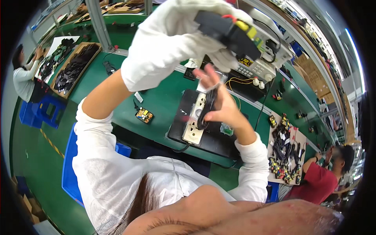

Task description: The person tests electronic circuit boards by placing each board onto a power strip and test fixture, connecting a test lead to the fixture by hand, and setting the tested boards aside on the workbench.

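**Up close: two hands, one black adapter and its cord**

Overhead, we see our left hand [172, 43] in a white cloth glove, raised near the top edge of the view. Its fingers are wrapped shut around a black power adapter [227, 33], which juts out to the right of the glove with a yellow-and-green part at its end and a bit of red wire showing. The grip looks firm; the glove hides most of the block's near end.

Lower down, our bare right hand [221, 103] hangs above the green workbench [117, 94]. Thumb and fingers are pinched together on a black cord [207, 107], which hangs in a loop below the hand; one finger sticks up loosely toward the adapter.

Directly under that hand a black mat [219, 139] lies near the front edge of the workbench, and a cream socket strip [194, 121] sits along the mat's left side. A small circuit board [144, 115] rests on the bench left of the mat, apart from it. Toward the back edge stands a grey test instrument [256, 66] with buttons and yellow leads.

At the bench's right end, a board piled with black and yellow parts [284, 150] lies beside another person in a red shirt [319, 180]. Far left, a tray of black parts [74, 70] sits near a person in white [23, 78].
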Demonstrator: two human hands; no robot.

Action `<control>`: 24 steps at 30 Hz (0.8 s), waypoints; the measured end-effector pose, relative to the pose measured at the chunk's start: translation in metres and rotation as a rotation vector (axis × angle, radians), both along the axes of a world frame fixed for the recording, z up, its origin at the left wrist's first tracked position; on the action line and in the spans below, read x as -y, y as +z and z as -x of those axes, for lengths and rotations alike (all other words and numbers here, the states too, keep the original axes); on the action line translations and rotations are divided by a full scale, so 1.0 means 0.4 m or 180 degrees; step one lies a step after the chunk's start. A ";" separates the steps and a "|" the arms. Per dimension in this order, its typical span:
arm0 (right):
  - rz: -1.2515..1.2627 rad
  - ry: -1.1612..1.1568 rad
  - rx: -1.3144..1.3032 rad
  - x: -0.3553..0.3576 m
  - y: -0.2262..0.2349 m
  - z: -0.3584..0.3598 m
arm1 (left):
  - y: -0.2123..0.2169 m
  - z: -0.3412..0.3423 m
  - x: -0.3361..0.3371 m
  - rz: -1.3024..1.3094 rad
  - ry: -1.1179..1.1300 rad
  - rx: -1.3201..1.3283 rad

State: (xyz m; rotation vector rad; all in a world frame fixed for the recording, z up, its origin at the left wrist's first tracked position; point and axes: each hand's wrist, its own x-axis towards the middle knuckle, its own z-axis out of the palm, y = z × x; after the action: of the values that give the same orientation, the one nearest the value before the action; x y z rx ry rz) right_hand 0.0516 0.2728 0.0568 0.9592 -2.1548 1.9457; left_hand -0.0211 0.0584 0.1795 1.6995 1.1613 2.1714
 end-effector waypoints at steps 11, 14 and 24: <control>0.1933 0.1080 0.2415 -0.004 -0.115 -0.340 | -0.128 0.002 -0.014 0.0283 0.0052 0.1346; 0.1732 -0.0051 0.2136 -0.082 -0.112 -0.405 | -0.178 0.026 -0.019 -0.0091 0.0436 0.1645; 0.2987 -0.2231 0.0050 -0.256 -0.150 -0.570 | -0.407 0.026 -0.076 0.1563 0.0541 0.1413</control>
State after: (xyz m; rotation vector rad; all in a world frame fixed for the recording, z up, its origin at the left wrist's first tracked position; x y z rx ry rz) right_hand 0.2798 0.3754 -0.0031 0.0127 -1.0454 2.1209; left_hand -0.0314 0.0888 0.0167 0.8964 1.5673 1.9752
